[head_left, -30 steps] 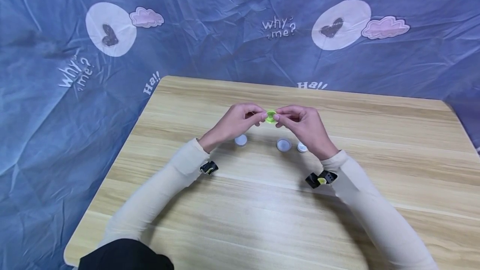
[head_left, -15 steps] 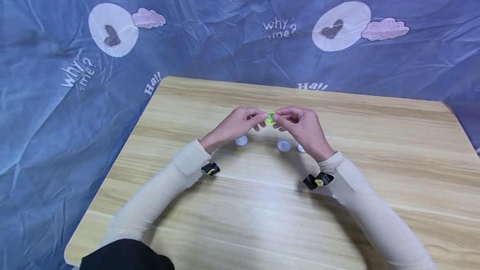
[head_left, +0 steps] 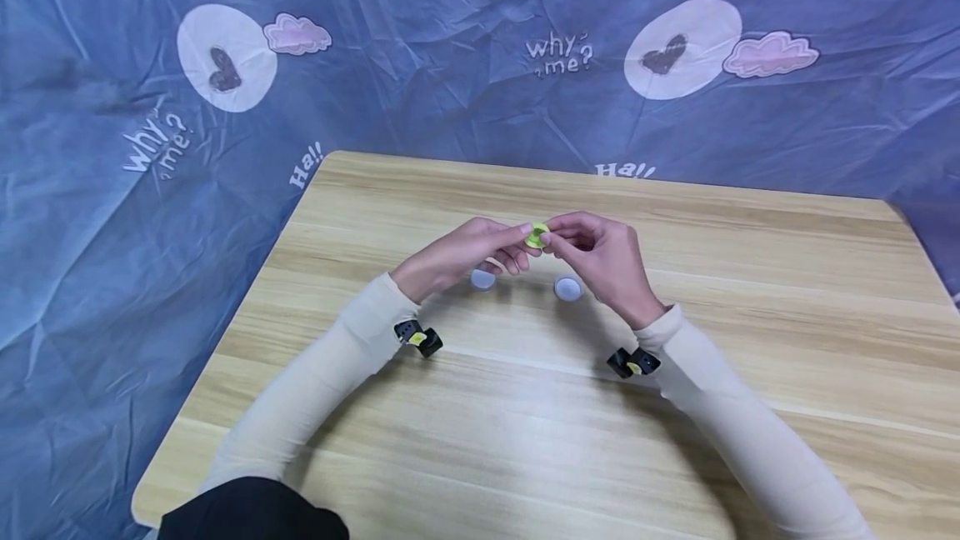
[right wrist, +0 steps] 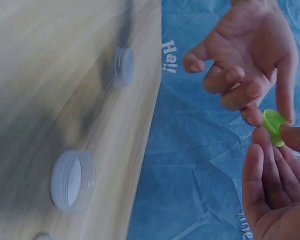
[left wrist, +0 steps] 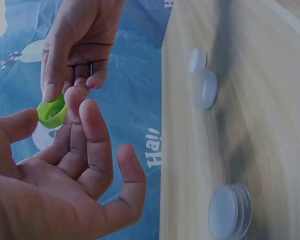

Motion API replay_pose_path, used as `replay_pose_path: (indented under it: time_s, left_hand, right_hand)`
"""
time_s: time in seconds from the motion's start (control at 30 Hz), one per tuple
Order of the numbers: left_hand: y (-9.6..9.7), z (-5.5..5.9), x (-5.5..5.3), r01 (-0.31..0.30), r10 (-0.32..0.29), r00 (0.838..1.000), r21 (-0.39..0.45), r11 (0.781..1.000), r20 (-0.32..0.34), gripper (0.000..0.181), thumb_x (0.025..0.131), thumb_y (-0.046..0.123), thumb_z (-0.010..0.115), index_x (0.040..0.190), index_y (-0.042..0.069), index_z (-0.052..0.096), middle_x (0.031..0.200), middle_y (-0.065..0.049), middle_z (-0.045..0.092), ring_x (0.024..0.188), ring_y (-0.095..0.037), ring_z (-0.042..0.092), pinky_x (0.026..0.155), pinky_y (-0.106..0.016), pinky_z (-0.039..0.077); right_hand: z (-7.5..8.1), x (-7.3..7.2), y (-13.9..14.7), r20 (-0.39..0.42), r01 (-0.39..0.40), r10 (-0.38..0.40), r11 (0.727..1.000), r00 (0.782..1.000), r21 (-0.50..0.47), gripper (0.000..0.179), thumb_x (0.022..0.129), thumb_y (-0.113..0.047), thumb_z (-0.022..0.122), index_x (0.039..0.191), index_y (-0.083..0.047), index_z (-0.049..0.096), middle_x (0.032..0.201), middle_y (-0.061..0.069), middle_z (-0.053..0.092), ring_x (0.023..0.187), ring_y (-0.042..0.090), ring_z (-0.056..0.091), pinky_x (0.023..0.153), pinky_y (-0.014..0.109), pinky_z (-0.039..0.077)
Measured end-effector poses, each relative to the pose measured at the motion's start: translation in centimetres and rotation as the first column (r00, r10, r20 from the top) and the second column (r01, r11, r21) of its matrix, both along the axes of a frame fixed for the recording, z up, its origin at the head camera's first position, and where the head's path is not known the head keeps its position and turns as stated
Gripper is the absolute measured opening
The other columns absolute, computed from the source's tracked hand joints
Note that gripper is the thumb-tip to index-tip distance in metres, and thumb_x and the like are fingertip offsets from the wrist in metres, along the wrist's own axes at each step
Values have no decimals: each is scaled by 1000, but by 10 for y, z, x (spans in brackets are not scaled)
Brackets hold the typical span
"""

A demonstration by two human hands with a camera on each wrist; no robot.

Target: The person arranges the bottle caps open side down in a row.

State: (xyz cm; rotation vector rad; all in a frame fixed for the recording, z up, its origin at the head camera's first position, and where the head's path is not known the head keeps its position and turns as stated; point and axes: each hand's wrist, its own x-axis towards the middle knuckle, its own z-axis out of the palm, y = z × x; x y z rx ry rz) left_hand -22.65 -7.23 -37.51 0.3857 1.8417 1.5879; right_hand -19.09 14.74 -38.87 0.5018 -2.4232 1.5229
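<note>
Pinching the round green piece (head_left: 537,236), both hands (head_left: 467,252) (head_left: 606,258) hold it between their fingertips.

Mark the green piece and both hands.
Green piece (left wrist: 52,118): left wrist view, on its outer wall.
Left hand (head_left: 467,250): head view, middle of the hand.
Right hand (head_left: 611,253): head view, middle of the hand.

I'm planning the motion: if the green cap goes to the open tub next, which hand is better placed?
Probably the right hand: it pinches the green cap and is nearer the open tub. The left hand pinches it too but is farther from that tub.
</note>
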Motion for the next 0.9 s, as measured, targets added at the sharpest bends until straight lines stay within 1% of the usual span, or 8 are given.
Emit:
replay_pose_path:
  time_s: [0.13,0.2,0.3,0.43,0.53,0.6,0.77,0.9]
  left_hand:
    - [0,-1,0,0,-1,1000,12,1000,28,52,110,40,51,126,-6,69,90,-1,68,83,-15,61,94,-50,44]
    - [0,-2,-1,-5,4,999,17,1000,42,49,110,38,52,126,-5,69,90,-1,68,82,-14,61,96,-52,44]
    - [2,-5,-2,-22,19,997,30,999,73,44,110,34,53,125,-3,70,90,-1,68,81,-13,62,91,-45,47]
    - [3,-11,-3,-50,47,996,40,998,71,37,108,31,57,120,0,72,91,-1,68,82,-14,62,94,-47,48]
    - [1,-14,-4,-70,70,998,44,997,-4,33,107,29,58,119,1,71,95,-4,68,86,-17,63,104,-59,44]
    - [0,-14,-4,-79,82,993,37,996,-83,33,107,29,59,121,1,70,100,-8,68,90,-20,63,105,-61,43]
    - [-1,-12,-1,-97,93,959,1,995,-268,36,104,30,64,128,3,69,113,-20,69,99,-30,65,102,-59,46]
    - [0,-10,2,-106,100,933,2,994,-346,35,102,29,70,128,6,71,111,-13,72,100,-33,66,97,-58,49]
  right_hand:
    - [-1,0,-1,-137,-20,30,998,990,67,13,92,-6,80,104,-1,78,93,8,79,79,23,76,74,17,57]
    - [-2,0,0,-177,-23,40,995,983,95,13,91,-6,81,103,-2,78,94,7,79,81,21,76,76,16,56]
    - [-3,0,0,-193,-25,46,994,980,111,13,90,-5,82,102,-3,78,93,6,79,81,20,76,76,15,55]
    - [-7,-1,1,-147,-31,44,996,988,90,16,89,-6,83,104,-3,78,96,7,79,83,20,76,77,16,56]
    - [-8,-2,3,-62,-30,32,999,998,36,20,91,-10,82,110,-3,78,100,8,79,86,18,76,78,18,57]
    - [-8,-3,5,2,-25,25,1000,1000,-4,23,94,-13,80,114,-3,77,103,8,78,88,16,75,79,19,57]
    - [-3,-3,8,104,-22,26,999,994,-41,26,96,-20,78,119,-6,77,105,8,78,89,10,73,81,20,56]
    - [1,-3,7,129,-23,29,998,991,-54,29,94,-19,81,119,-6,77,103,9,78,86,10,73,79,21,57]
